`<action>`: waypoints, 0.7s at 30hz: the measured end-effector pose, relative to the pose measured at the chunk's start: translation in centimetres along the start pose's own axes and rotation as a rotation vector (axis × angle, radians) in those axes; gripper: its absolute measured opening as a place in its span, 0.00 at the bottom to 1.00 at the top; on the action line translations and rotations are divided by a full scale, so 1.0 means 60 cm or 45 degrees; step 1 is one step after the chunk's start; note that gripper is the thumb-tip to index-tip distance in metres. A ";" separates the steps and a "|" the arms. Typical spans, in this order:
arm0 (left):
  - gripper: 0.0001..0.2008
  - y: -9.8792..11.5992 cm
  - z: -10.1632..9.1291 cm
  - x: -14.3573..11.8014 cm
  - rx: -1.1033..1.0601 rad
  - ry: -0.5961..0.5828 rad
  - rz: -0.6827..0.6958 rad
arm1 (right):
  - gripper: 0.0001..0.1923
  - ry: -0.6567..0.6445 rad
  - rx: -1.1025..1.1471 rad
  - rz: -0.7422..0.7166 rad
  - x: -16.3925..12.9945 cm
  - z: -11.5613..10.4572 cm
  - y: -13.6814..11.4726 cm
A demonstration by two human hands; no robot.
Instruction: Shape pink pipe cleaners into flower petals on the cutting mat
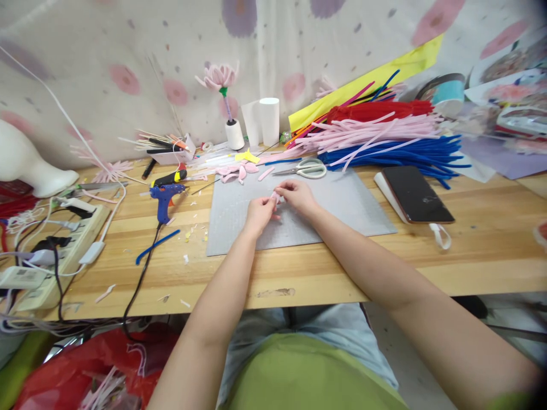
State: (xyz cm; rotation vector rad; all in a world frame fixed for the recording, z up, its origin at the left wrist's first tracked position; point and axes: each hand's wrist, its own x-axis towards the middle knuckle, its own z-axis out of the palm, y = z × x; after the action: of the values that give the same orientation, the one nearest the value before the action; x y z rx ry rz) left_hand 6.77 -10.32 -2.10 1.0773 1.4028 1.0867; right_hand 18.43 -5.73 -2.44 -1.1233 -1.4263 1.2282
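Observation:
Over the grey mat point(359, 213), my left hand point(259, 215) and my right hand point(298, 196) meet, both with fingers pinched on a small pink pipe cleaner piece point(276, 197). Its exact shape is mostly covered by my fingertips. Just beyond my hands lie scissors with pale handles point(311, 168), shut blades pointing left. A short pink pipe cleaner strip point(265, 173) rests at the mat's back edge, beside several looped pink petals point(237, 171).
A blue glue gun point(163, 199) stands left of the mat, its cord trailing off the table. Pink pipe cleaners point(367, 134) and blue ones point(397, 155) are heaped at the back right. A phone point(416, 193) lies right; a power strip point(70, 256) lies far left. A pink flower point(219, 77) stands behind.

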 end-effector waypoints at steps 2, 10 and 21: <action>0.10 -0.003 -0.006 0.004 0.139 0.046 0.027 | 0.03 -0.085 -0.096 -0.005 0.001 -0.006 -0.004; 0.13 -0.004 -0.030 0.007 0.685 0.099 0.166 | 0.07 -0.299 -0.303 0.006 0.003 -0.027 0.001; 0.13 0.003 -0.031 -0.001 0.883 0.032 0.185 | 0.11 -0.306 -0.520 -0.153 0.004 -0.027 0.003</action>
State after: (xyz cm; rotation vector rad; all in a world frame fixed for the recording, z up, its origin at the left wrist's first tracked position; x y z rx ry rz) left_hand 4.96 -10.48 -1.79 1.6784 1.8010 0.7135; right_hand 20.02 -5.24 -2.49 -1.1634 -1.9621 1.0388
